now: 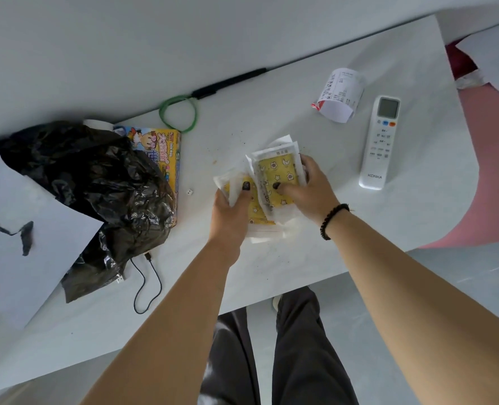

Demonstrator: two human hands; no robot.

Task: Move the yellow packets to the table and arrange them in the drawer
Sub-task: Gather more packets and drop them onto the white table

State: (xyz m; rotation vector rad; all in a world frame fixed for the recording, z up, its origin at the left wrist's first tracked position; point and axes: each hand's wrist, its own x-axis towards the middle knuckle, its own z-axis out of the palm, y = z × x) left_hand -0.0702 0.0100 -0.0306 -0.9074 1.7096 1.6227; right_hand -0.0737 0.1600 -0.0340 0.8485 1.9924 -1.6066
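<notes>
Both bare forearms reached over the smooth white counter [315, 258]. Left hand [230, 211] and right hand [309, 188] each pinched flat, crinkly yellow packets [277, 176] with star prints and clear sealed edges, fanned between them. Left of the left hand lay a glossy crumpled black bag [96, 182]; right of the right hand, a white plastic remote [379, 141].

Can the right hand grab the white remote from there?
Probably yes. The white remote lies uncovered on the table just beyond the right hand, but that hand is gripping yellow packets.
</notes>
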